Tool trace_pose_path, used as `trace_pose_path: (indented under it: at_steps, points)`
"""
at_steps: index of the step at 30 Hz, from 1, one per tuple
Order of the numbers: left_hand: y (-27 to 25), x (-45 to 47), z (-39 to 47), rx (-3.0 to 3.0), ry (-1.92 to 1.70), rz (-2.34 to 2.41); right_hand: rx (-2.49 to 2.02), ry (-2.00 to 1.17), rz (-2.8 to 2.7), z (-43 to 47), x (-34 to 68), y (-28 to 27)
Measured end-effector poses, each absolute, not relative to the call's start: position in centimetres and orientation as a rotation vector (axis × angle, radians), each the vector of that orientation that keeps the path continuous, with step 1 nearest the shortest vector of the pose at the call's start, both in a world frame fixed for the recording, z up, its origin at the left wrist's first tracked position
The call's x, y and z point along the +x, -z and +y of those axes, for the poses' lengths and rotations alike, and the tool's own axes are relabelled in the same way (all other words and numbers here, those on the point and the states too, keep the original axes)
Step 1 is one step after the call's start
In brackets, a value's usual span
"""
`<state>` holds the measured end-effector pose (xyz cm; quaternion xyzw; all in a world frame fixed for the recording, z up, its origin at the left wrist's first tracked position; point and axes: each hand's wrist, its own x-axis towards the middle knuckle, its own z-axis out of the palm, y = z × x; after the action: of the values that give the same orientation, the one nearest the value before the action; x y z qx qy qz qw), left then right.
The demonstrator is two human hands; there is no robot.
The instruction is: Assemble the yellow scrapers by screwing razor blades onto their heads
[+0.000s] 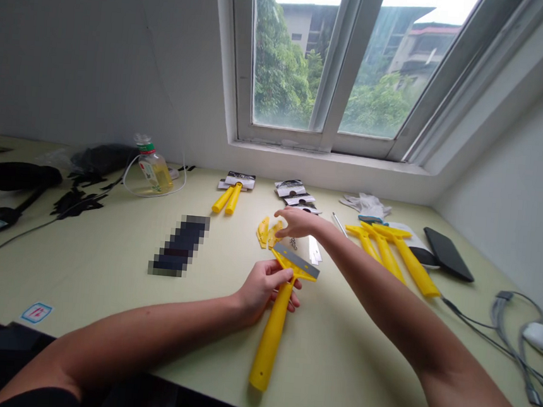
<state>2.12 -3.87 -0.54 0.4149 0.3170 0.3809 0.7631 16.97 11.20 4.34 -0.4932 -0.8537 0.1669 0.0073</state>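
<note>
My left hand [264, 285] is closed around the neck of a yellow scraper [272, 336], its handle pointing towards me. A grey metal blade [297, 261] lies across the scraper's head. Further back, my right hand [296, 223] hovers over yellow plastic pieces [263, 231], fingers apart and bent downward; whether a fingertip touches a piece is unclear. Beside that hand are a small heap of screws [293, 243] and several loose blades [315, 250], partly hidden by my right forearm.
Several yellow scrapers [390, 255] lie at the right, near a black tablet-like object [448, 254] and cables [509, 344]. Yellow handles [228, 200] and printed cards [296, 194] lie at the back. A bottle [155, 168] stands back left; a pixelated dark object [179, 246] lies nearer.
</note>
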Motion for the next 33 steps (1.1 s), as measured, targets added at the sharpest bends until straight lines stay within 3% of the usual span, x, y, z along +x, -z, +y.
trace_pose_path:
  at_steps: [8,13,17,22,33]
  points:
    - [0.6,2.1,-3.7,0.881,-0.830,0.681,-1.563,-0.589,-2.736,12.6,16.9,-4.4]
    - [0.6,2.0,-3.7,0.885,-0.822,0.661,-1.410,-0.850,-2.733,11.7,19.3,-6.2]
    - [0.5,2.0,-3.7,0.897,-0.807,0.660,-1.245,-1.058,-2.424,9.0,23.0,-8.3]
    - [0.5,2.0,-3.7,0.920,-0.792,0.676,-1.218,-1.082,-2.022,4.5,26.2,-9.3]
    - [0.6,2.2,-3.9,0.952,-0.810,0.718,-1.008,-1.124,-1.820,0.8,25.1,-9.3]
